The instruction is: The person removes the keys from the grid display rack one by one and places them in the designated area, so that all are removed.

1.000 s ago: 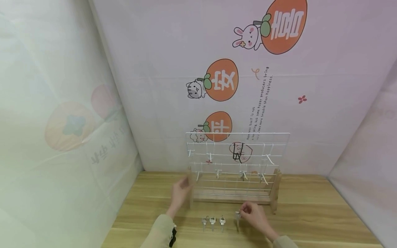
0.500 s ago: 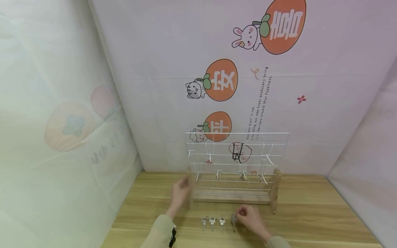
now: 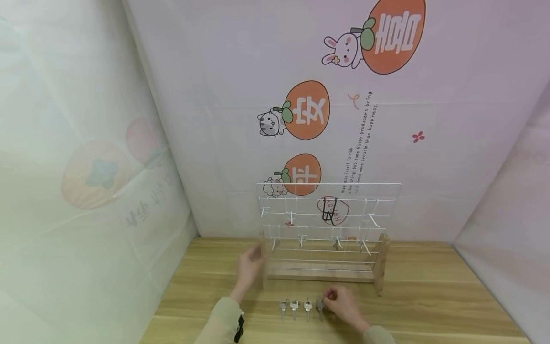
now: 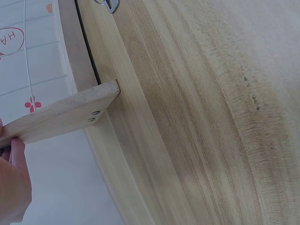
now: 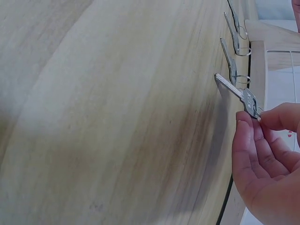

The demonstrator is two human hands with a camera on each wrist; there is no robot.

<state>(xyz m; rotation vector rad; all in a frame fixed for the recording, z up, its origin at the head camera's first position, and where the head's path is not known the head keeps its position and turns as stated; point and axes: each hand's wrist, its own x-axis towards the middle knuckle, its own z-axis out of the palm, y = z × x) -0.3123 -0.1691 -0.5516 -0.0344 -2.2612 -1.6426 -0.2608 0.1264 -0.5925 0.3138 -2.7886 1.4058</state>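
In the head view, my right hand (image 3: 341, 303) pinches a silver key (image 3: 320, 306) just above the table. Seen from the right wrist, thumb and fingertips hold it near its ring, and the key's blade (image 5: 228, 85) points away from the hand, its tip close to the wood. Three more silver keys with rings lie in a row to its left, the nearest key (image 3: 307, 306) a little apart from it. My left hand (image 3: 249, 270) grips the left wooden side post (image 4: 61, 112) of a white wire grid rack (image 3: 318, 276); part of that hand is cut off in the left wrist view.
White hooks stick out from the grid in two rows, such as one hook (image 3: 373, 220) at upper right. Small metallic pieces hang at some lower hooks, too small to tell. A black wire holder (image 3: 329, 211) sits mid-grid. Behind the wooden table (image 3: 429, 286) hangs a printed cloth (image 3: 223, 119).
My right hand has moved left with the key, bringing it near the row of three keys. The left hand stays on the rack's side post.
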